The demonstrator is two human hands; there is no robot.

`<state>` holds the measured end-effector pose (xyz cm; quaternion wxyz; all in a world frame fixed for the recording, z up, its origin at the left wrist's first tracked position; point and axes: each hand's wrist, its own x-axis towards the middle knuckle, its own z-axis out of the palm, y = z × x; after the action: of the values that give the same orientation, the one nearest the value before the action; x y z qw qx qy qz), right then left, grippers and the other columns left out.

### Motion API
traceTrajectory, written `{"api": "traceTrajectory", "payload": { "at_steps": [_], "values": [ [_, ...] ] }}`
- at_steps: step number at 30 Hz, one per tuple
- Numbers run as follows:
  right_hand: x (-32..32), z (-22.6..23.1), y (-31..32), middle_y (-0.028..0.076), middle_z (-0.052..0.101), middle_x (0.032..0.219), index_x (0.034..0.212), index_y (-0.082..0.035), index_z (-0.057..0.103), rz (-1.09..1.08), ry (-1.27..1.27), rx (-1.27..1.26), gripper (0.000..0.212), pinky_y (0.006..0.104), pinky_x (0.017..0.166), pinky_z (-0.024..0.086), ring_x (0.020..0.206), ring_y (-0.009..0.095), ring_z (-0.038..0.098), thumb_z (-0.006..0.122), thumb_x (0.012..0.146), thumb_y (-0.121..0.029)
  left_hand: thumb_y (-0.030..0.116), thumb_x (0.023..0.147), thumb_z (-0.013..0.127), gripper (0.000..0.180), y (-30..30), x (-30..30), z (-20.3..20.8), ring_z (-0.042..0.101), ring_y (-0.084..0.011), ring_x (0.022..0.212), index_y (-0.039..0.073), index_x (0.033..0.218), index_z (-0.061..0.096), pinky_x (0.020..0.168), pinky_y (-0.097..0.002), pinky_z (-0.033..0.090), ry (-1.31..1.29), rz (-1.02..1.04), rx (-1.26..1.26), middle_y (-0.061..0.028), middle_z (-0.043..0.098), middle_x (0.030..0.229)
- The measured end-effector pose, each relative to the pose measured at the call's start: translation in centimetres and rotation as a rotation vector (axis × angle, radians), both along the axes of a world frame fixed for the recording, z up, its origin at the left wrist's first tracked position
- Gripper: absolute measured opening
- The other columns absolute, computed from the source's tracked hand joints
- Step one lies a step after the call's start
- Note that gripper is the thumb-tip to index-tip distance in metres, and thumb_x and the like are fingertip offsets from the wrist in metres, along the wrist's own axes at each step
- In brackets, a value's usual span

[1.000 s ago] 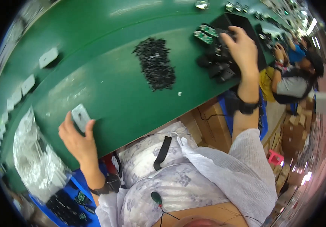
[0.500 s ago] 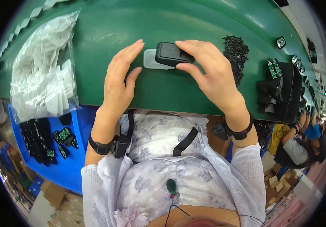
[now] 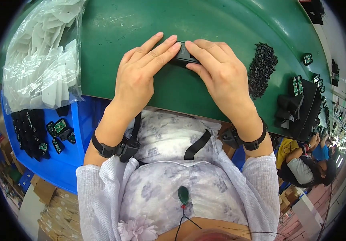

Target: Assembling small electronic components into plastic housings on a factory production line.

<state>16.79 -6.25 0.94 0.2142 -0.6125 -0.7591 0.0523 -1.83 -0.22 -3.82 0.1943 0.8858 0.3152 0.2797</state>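
A small black plastic case [image 3: 184,56] with rounded edges is on the green worktable, between my two hands. My left hand [image 3: 137,74] lies over its left end, the fingertips pressed on its top; the left thumb is hidden. My right hand [image 3: 224,69] grips the right end, index finger on top and thumb against the near side. Both hands cover much of the case, and the pale translucent plate seen before is hidden now.
A clear bag of white plastic sheets [image 3: 46,60] lies at the left, over a blue bin [image 3: 60,172] with black parts and green circuit boards [image 3: 60,127]. Small black pieces [image 3: 262,70] are heaped right. A black box [image 3: 305,110] stands farther right; people [image 3: 301,164] sit beyond.
My left hand has moved right onto the black case, where before it was apart from it. The pale plate beside the case has gone out of sight. The view has shifted slightly.
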Motion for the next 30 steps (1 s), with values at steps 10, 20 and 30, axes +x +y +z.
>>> {"api": "traceTrajectory", "payload": {
  "at_steps": [10, 20, 30],
  "values": [
    [0.7, -0.5, 0.2, 0.008, 0.064, 0.101, 0.111, -0.008, 0.065, -0.013, 0.099, -0.009, 0.037, 0.0306, 0.073, 0.051, 0.088, 0.022, 0.061, 0.072, 0.074, -0.012, -0.001, 0.078, 0.059, 0.042, -0.6, 0.9, 0.5, 0.056, -0.0226, 0.117, 0.010, 0.118, 0.062, 0.089, -0.0330, 0.043, 0.026, 0.041, 0.052, -0.0035, 0.061, 0.125],
    [0.8, 0.3, 0.4, 0.013, 0.057, 0.121, 0.132, 0.001, 0.044, -0.082, 1.283, -0.241, 0.048, 0.0322, 0.098, 0.041, 0.114, 0.019, 0.053, 0.062, 0.091, -0.016, 0.021, 0.094, 0.059, 0.030, -0.9, 2.5, 2.5, 0.060, -0.0092, 0.075, -0.006, 0.106, 0.061, 0.058, -0.0206, 0.047, -0.717, 0.119, -1.136, -0.0093, 0.066, 0.091],
    [-1.5, 0.9, 0.3, 0.009, 0.059, 0.104, 0.118, -0.004, 0.048, -0.235, 1.228, -0.036, 0.036, 0.0304, 0.086, 0.044, 0.097, 0.016, 0.055, 0.065, 0.088, -0.013, 0.017, 0.091, 0.062, 0.028, -2.5, 2.7, 3.1, 0.062, -0.0113, 0.080, -0.004, 0.109, 0.060, 0.063, -0.0224, 0.050, -0.798, 0.032, -1.186, -0.0075, 0.066, 0.092]
  ]
}}
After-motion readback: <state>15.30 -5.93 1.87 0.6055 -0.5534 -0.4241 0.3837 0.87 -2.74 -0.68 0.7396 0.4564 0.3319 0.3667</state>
